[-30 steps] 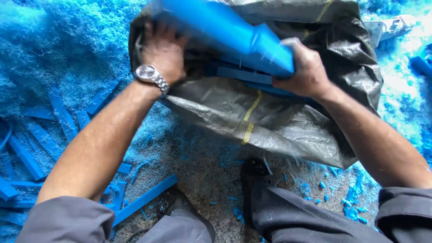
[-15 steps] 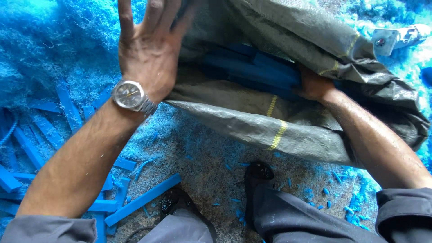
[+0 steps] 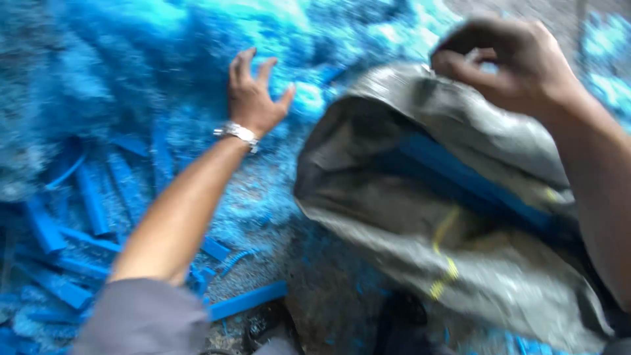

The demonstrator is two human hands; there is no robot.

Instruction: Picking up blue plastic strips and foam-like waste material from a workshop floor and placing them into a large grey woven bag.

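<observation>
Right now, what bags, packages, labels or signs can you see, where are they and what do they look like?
Sack: one grey woven bag with a yellow stripe, lying right of centre, mouth open, blue plastic strips inside; the right hand grips its top edge.
Labels, signs, screens: none in view.

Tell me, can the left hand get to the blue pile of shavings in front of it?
Probably yes. The left hand is open with fingers spread, already over the edge of the blue shavings pile, and nothing lies between them. The grey sack sits off to the side, its rim held by the right hand.
</observation>
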